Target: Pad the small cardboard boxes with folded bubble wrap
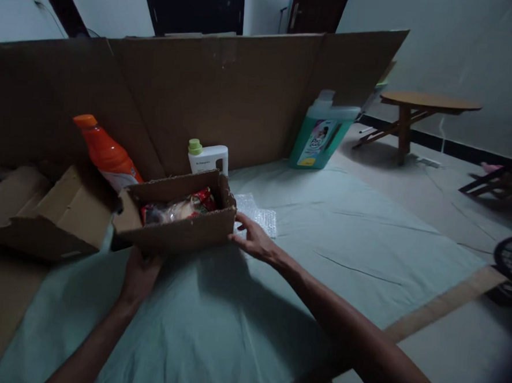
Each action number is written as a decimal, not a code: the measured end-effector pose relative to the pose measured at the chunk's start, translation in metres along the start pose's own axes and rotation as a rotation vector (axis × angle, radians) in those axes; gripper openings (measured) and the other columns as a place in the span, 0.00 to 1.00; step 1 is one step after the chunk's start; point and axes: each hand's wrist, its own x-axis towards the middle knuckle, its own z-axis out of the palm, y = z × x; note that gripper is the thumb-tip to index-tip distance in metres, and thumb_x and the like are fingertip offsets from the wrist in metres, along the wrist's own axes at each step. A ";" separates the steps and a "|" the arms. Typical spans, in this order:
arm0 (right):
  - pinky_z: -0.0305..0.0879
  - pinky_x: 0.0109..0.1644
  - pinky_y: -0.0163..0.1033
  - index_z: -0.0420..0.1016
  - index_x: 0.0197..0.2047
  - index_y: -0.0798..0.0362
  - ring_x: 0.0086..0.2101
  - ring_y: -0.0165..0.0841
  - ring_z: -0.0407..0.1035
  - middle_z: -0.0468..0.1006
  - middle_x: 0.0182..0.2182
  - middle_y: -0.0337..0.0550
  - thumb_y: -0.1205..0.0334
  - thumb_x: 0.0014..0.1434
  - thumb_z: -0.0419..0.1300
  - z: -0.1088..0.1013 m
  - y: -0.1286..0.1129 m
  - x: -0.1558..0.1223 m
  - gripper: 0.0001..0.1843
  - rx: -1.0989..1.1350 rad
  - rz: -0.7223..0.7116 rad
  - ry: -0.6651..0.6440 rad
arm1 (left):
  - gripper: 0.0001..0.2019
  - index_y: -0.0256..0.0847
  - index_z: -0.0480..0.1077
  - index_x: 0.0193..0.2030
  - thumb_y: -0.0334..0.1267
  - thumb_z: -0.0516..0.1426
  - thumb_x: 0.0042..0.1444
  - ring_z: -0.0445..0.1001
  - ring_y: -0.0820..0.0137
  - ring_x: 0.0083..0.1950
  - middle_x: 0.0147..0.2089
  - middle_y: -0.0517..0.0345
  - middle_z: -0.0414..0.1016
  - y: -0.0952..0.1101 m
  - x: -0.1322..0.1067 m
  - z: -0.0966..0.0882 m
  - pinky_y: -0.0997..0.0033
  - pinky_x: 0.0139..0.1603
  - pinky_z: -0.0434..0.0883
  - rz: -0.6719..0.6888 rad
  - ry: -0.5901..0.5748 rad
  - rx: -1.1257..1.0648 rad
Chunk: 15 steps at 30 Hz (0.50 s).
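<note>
An open cardboard box [184, 233] is held between my two hands, its near side lifted off the green cloth. Inside it lie red and clear plastic packets [181, 209]. My left hand [141, 274] grips the box from below at its near left, with the fingertips hidden under it. At the right end, my right hand [255, 238] presses its thumb and fingers against the corner. Just behind the box stands a white bottle with a green cap [209, 157]. An orange bottle [110, 156] leans behind its left end. Bubble wrap [265, 220] lies beside my right hand.
Green cloth [344, 231] covers the work surface. A tall cardboard panel [244, 92] stands along the back. A jug of green liquid [322, 135] stands at the back right. More cardboard boxes [42, 213] sit at the left. A round wooden table [430, 101] is farther right.
</note>
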 end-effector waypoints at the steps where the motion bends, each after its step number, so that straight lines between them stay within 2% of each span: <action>1: 0.70 0.54 0.52 0.65 0.66 0.53 0.56 0.46 0.69 0.70 0.62 0.55 0.54 0.58 0.61 -0.011 0.006 0.000 0.34 -0.056 0.024 0.037 | 0.29 0.39 0.66 0.54 0.46 0.64 0.45 0.76 0.55 0.53 0.51 0.46 0.77 -0.001 0.002 0.002 0.54 0.57 0.73 -0.002 -0.018 -0.016; 3: 0.69 0.55 0.52 0.70 0.62 0.53 0.57 0.46 0.69 0.71 0.61 0.55 0.54 0.60 0.58 -0.031 0.016 -0.008 0.28 -0.189 0.070 0.108 | 0.28 0.41 0.64 0.56 0.43 0.63 0.48 0.76 0.58 0.54 0.52 0.48 0.76 -0.006 -0.002 0.001 0.57 0.58 0.72 -0.002 -0.072 -0.036; 5: 0.68 0.58 0.53 0.73 0.59 0.53 0.57 0.46 0.69 0.73 0.60 0.55 0.54 0.62 0.58 -0.044 0.023 -0.021 0.24 -0.337 0.090 0.108 | 0.28 0.42 0.64 0.57 0.41 0.63 0.49 0.75 0.59 0.57 0.54 0.49 0.75 -0.012 -0.010 -0.002 0.58 0.61 0.69 0.007 -0.096 -0.058; 7: 0.63 0.62 0.54 0.73 0.60 0.53 0.60 0.47 0.66 0.71 0.61 0.56 0.56 0.60 0.62 -0.043 0.025 -0.032 0.26 -0.517 0.081 0.027 | 0.28 0.43 0.63 0.58 0.41 0.63 0.49 0.74 0.59 0.59 0.56 0.49 0.74 -0.016 -0.015 -0.005 0.58 0.63 0.67 0.019 -0.095 -0.062; 9: 0.60 0.63 0.55 0.74 0.60 0.51 0.62 0.49 0.63 0.69 0.64 0.55 0.58 0.58 0.64 -0.033 0.023 -0.037 0.26 -0.706 0.062 -0.078 | 0.28 0.43 0.63 0.58 0.41 0.63 0.49 0.74 0.59 0.58 0.56 0.49 0.74 -0.016 -0.015 -0.004 0.58 0.62 0.68 0.025 -0.082 -0.046; 11: 0.59 0.62 0.53 0.78 0.55 0.49 0.62 0.48 0.62 0.71 0.63 0.52 0.58 0.61 0.63 -0.025 0.019 -0.038 0.19 -0.857 0.053 -0.140 | 0.28 0.43 0.63 0.57 0.43 0.63 0.49 0.75 0.59 0.56 0.55 0.49 0.74 -0.014 -0.012 -0.001 0.58 0.59 0.70 0.030 -0.079 -0.019; 13: 0.58 0.61 0.52 0.81 0.50 0.48 0.61 0.47 0.64 0.76 0.58 0.49 0.60 0.64 0.60 -0.027 0.016 -0.040 0.13 -0.933 0.060 -0.140 | 0.29 0.42 0.63 0.56 0.44 0.64 0.49 0.76 0.59 0.54 0.54 0.49 0.74 -0.013 -0.008 0.002 0.57 0.57 0.71 0.035 -0.060 0.017; 15: 0.57 0.61 0.52 0.82 0.48 0.48 0.60 0.47 0.65 0.78 0.55 0.49 0.62 0.65 0.58 -0.037 0.016 -0.047 0.12 -0.965 0.080 -0.111 | 0.29 0.42 0.63 0.57 0.45 0.64 0.49 0.76 0.59 0.54 0.53 0.49 0.74 -0.013 -0.007 0.004 0.58 0.57 0.72 0.045 -0.044 0.038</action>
